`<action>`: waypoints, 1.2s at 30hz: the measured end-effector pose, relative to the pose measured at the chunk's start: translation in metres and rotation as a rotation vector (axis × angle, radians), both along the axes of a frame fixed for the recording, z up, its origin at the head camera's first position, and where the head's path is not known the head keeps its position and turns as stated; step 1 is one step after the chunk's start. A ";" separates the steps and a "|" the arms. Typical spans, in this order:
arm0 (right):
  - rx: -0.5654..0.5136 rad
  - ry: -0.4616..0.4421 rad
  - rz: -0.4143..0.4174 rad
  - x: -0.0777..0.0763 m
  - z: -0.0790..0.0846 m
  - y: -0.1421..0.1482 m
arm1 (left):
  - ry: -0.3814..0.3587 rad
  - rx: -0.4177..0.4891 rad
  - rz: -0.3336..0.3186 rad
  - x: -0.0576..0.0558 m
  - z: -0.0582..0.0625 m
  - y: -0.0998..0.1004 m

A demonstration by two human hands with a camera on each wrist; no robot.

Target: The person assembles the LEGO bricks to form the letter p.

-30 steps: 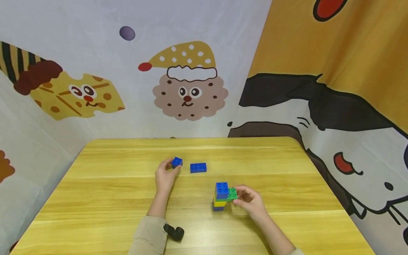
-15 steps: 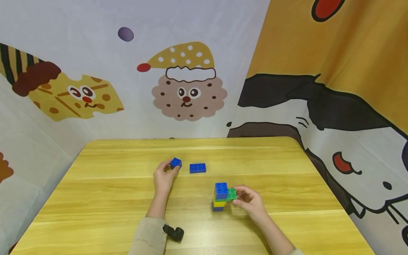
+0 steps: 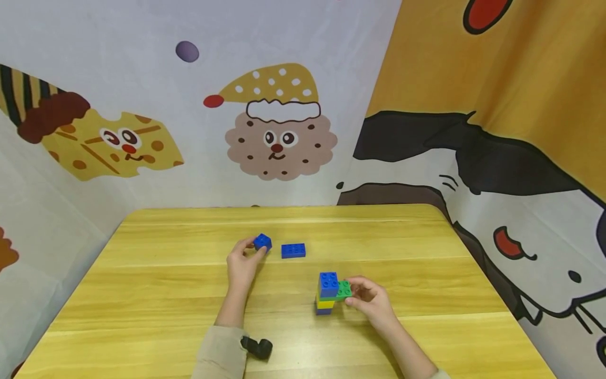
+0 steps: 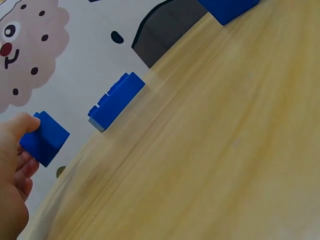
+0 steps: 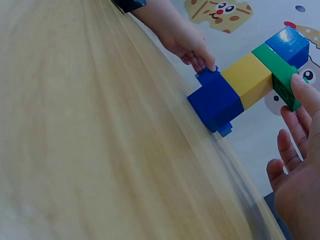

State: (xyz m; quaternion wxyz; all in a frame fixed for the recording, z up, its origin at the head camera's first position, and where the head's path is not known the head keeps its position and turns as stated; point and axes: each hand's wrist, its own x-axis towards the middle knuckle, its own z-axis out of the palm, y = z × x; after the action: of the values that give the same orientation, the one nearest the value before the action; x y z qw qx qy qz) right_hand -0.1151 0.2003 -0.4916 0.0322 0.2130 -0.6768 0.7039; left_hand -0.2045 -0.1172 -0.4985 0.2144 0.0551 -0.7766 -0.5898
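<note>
Near the middle of the desk (image 3: 165, 295), the brick stack (image 3: 325, 303) stands upright, your right hand (image 3: 374, 300) pinching its jutting green brick (image 3: 345, 289); farther left, your left hand (image 3: 242, 266) pinches a small blue brick (image 3: 262, 242). Expect light, stiff, slick plastic: grip opposite flat sides, and steady the stack lower down.

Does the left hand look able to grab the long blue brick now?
Not straight away, it seems: the left hand pinches a smaller blue block, which sits between it and the long blue brick; otherwise the way looks free.
</note>
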 end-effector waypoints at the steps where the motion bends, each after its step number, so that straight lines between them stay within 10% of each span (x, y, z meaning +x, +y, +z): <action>1: -0.001 0.000 0.003 0.000 0.000 0.000 | 0.007 0.000 -0.008 0.000 0.001 0.000; 36: -0.014 -0.005 0.023 0.000 0.000 0.001 | 0.212 0.019 -0.264 0.032 0.078 0.041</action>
State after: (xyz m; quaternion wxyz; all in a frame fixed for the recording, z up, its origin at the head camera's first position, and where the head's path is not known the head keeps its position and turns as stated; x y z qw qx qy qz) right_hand -0.1151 0.2015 -0.4919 0.0243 0.2188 -0.6694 0.7096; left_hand -0.1724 -0.0766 -0.4208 0.2150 -0.1081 -0.7447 -0.6225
